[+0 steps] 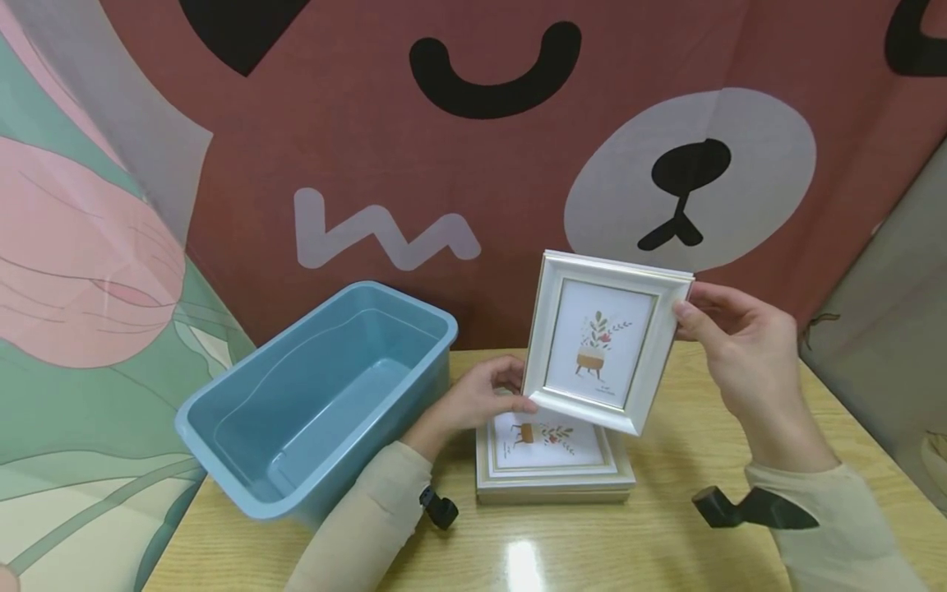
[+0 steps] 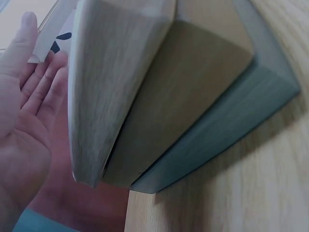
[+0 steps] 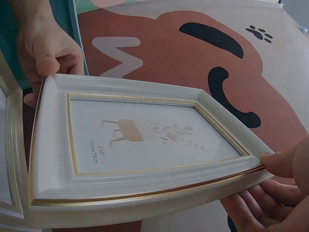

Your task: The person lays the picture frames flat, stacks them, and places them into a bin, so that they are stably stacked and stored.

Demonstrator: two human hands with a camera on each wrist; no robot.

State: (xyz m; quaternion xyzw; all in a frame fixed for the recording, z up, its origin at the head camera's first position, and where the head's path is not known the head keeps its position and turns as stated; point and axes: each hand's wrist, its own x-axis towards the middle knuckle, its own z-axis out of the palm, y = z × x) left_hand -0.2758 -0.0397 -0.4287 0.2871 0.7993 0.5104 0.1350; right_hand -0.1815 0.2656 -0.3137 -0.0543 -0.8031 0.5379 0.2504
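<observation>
Readable text: "4"x6"" and "10cmx15cm", printed sideways on the insert of the held picture frame [image 3: 159, 130]. Only right wrist view resolves it; in head view the print is too small.

Frame sits right of centre in head view, tilted, its lower edge overlapping the stack of frames [image 1: 553, 481] at lower centre. Right hand [image 1: 747, 353] pinches the upper right side, thumb in front, fingers behind. Left hand [image 1: 484, 395] pinches the lower left corner, thumb in front, fingers behind.

Left wrist view gives the stack side-on: three layers of edge, tan, brown and grey-green, with fine wood-like grain on the tan one. Top insert of the stack shows the same potted-plant print in head view.

Held frame: glossy white stepped moulding, thin gold inner line. Right wrist view adds a gold strip along its outer side, plus a paw print at upper right on the cloth backdrop [image 1: 355, 123].

Blue tub [image 1: 425, 390], left of centre: smooth, plastic-looking, rounded corners. Table [image 1: 629, 551]: light wood grain, glare spot bottom centre.
</observation>
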